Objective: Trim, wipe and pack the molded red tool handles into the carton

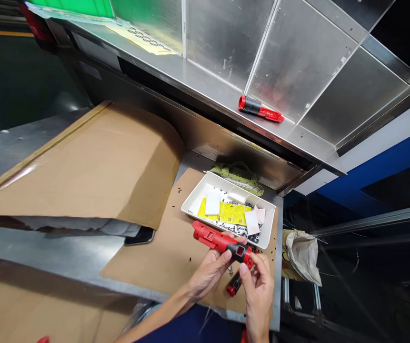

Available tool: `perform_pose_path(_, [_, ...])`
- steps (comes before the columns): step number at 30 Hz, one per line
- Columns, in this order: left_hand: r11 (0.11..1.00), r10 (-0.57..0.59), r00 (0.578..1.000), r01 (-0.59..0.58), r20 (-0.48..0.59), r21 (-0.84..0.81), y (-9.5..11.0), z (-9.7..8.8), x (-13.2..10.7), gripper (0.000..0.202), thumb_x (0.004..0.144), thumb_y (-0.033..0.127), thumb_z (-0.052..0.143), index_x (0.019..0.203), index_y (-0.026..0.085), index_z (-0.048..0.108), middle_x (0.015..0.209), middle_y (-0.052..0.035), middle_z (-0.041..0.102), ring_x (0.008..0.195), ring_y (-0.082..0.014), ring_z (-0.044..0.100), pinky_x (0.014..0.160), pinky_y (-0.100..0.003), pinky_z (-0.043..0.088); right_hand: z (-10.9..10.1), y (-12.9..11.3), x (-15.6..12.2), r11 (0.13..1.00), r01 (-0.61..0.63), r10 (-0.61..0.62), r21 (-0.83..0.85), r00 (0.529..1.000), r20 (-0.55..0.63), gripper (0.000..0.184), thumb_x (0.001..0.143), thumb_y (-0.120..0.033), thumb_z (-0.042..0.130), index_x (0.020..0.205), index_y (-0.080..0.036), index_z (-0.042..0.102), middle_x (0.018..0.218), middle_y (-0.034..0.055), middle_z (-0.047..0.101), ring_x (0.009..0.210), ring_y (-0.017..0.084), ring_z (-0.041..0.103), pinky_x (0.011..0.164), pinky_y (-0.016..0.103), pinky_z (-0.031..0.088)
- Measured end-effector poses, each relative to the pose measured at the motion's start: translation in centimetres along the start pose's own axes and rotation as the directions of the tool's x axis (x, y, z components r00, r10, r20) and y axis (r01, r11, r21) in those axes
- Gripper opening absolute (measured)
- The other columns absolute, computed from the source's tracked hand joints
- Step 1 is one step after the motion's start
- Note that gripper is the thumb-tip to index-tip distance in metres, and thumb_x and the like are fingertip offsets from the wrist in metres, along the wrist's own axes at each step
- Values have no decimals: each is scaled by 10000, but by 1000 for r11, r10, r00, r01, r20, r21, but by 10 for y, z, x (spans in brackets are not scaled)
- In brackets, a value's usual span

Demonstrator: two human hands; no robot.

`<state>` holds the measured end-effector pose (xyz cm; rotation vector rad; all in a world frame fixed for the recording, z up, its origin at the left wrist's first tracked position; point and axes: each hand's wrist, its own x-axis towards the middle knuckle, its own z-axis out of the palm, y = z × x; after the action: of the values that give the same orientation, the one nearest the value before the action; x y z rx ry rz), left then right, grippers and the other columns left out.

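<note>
Noted: red-and-black plastic tool (219, 243) gripped in both hands

The left hand (210, 274) is clenched around the tool's black midsection, and the right hand (258, 290) grasps its far end with the fingertips (251, 261). A short red-and-black piece (235, 283) sits directly below the tool, against the right hand; whether the two are joined cannot be determined. Both hands are held over a cardboard sheet (147, 267) on the steel bench (65, 252). Just beyond them, a white tray (194, 202) holds yellow printed sheets (233, 214), white pads (212, 203) and black bits (236, 229). Further black bits (190, 259) are scattered across the cardboard. A green pouch (238, 176) lies behind the tray, a phone (139, 237) lies at the cardboard's edge, and a second red-and-black tool (260, 108) rests on the steel shelf (205, 81) above.
</note>
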<state>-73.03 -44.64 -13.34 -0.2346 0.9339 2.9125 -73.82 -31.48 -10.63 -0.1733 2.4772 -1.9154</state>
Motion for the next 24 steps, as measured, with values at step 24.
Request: perform_pose_path(24, [965,140,984,-111,-108,236,17,-27,3,636,750,607,714,1200,171,607,1207,-140,681,1151,-291,609,1043,-412,434,-9,23,5,821,324,-447,-470,877,-178,222,891,-431,598,901,-209,611,935,71,547,960,245,527,857,384,416])
